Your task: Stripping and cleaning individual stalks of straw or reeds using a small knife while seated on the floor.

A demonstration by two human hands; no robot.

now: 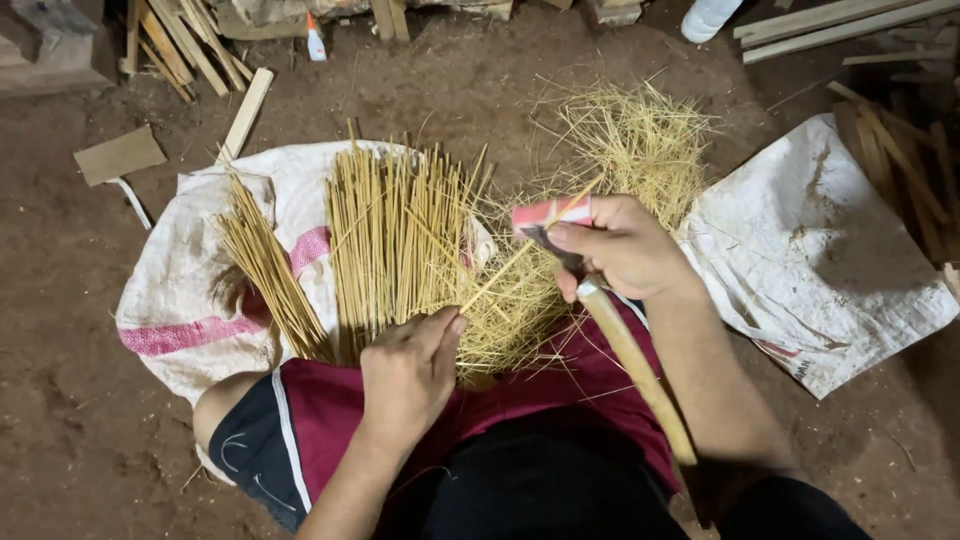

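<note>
Two white woven sacks are seen on the floor: one (200, 290) at centre left, pink-striped, and another (820, 270) at right. A small white bottle with an orange cap (316, 38) stands at upper left.

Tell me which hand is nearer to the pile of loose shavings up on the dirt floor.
Right. The right hand, gripping a wooden-handled knife, sits just below the shavings pile; the left hand is lower, pinching a thin stick.
</note>
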